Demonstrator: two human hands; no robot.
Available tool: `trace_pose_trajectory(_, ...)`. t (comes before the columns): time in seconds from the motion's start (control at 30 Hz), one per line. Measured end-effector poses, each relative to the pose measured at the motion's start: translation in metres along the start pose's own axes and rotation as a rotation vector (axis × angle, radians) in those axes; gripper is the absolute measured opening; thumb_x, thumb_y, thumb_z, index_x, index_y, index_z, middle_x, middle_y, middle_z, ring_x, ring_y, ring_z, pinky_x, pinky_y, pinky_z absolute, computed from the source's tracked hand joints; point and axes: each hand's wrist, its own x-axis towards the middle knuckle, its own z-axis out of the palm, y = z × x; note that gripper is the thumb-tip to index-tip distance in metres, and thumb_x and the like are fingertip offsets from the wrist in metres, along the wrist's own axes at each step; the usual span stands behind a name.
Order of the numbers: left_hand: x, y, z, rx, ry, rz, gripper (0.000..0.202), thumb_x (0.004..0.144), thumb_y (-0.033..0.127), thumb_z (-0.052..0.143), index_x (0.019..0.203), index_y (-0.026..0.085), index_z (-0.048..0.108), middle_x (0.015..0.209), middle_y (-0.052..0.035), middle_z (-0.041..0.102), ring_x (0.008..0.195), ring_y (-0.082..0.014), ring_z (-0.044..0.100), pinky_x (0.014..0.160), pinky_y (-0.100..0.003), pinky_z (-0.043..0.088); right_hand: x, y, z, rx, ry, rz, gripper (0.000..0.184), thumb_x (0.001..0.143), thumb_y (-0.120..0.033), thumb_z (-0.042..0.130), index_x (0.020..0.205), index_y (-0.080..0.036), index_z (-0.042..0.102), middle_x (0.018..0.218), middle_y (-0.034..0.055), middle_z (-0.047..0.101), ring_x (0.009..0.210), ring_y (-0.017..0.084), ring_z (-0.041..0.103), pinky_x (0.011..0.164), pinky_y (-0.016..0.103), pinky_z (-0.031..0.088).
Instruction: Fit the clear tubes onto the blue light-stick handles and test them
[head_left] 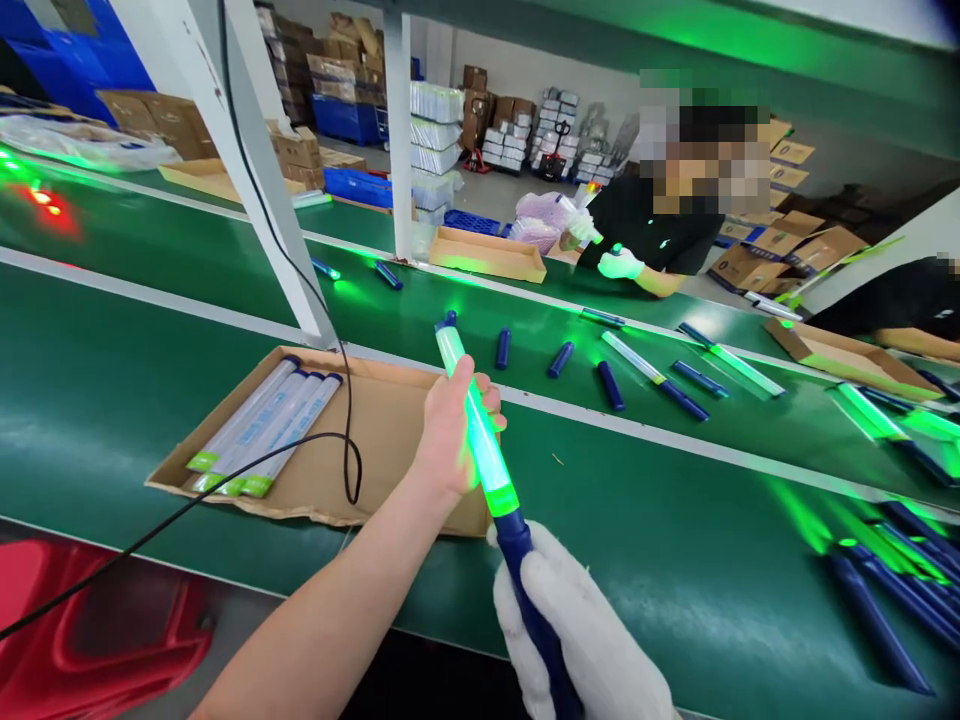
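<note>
A light stick (489,455), its clear tube glowing bright green above a dark blue handle, slants across the middle of the head view. My bare left hand (450,425) is wrapped around the glowing tube. Lower down, my right hand (577,620) in a white glove grips the dark blue handle. A small dark blue cap with a loop tops the stick at its far end. Left of my left hand lies a shallow cardboard tray (382,420), with several packed light sticks (262,425) inside.
A black cable (352,400) hangs across the tray beside a white post (255,170). On the green conveyor lie dark blue caps (502,349) and lit sticks (652,375). More handles (870,620) are piled at right. A co-worker's gloved hand (621,264) is across the belt.
</note>
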Motion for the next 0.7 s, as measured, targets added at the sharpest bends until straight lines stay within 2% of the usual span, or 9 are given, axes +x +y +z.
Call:
trace_pose_trajectory(0.13,-0.005,-0.002,0.003,0.083,0.049,0.073,0.058,0.073,0.054,0.096,0.086,0.022,0.049,0.075,0.0069,0.052,0.057,-0.0057,0.048,0.041,-0.015,0.035,0.001,-0.002,0.0,-0.121,0.052,0.016,0.037,0.107,-0.041,0.069,0.136,-0.019,0.065,0.129,0.0103,0.069,0.103,0.024,0.072,0.087,0.043,0.065)
trace_pose_trajectory(0.27,-0.005,-0.007,0.004,0.135,0.121,0.087,0.055,0.084,0.055,0.088,0.086,0.024,0.043,0.071,0.0085,0.05,0.053,-0.0049,0.046,0.042,-0.015,0.034,0.005,-0.004,0.003,-0.242,0.102,0.018,0.034,0.107,-0.039,0.069,0.135,-0.02,0.066,0.132,0.0103,0.068,0.106,0.024,0.072,0.09,0.043,0.064)
trace_pose_trajectory(0.4,0.0,-0.012,0.003,0.116,0.204,0.071,0.048,0.09,0.047,0.084,0.089,0.024,0.042,0.07,0.009,0.051,0.051,-0.0051,0.047,0.043,-0.015,0.034,0.011,-0.001,0.007,-0.336,0.122,0.005,0.036,0.106,-0.039,0.07,0.135,-0.018,0.065,0.13,0.01,0.069,0.105,0.024,0.072,0.088,0.042,0.065)
trace_pose_trajectory(0.57,0.006,-0.015,0.002,0.109,0.276,0.069,0.033,0.099,0.038,0.074,0.091,0.025,0.046,0.068,0.0087,0.05,0.046,-0.0056,0.044,0.042,-0.017,0.034,0.019,0.006,0.007,-0.394,0.15,-0.04,0.029,0.108,-0.04,0.068,0.129,-0.02,0.068,0.12,0.0076,0.071,0.094,0.021,0.072,0.078,0.035,0.064)
trace_pose_trajectory(0.63,0.009,-0.013,0.001,0.08,0.255,0.086,0.035,0.096,0.039,0.078,0.091,0.024,0.047,0.069,0.0079,0.052,0.048,-0.006,0.046,0.043,-0.017,0.035,0.021,0.007,0.004,-0.407,0.166,-0.065,0.03,0.108,-0.041,0.068,0.13,-0.02,0.067,0.12,0.0076,0.071,0.095,0.021,0.073,0.078,0.035,0.064)
trace_pose_trajectory(0.7,0.01,-0.009,0.003,0.003,0.12,0.079,0.041,0.088,0.043,0.087,0.094,0.024,0.051,0.073,0.0069,0.054,0.054,-0.007,0.051,0.045,-0.017,0.04,0.021,0.005,-0.003,-0.42,0.184,-0.097,0.034,0.107,-0.042,0.069,0.133,-0.021,0.066,0.125,0.009,0.07,0.1,0.023,0.072,0.082,0.038,0.065)
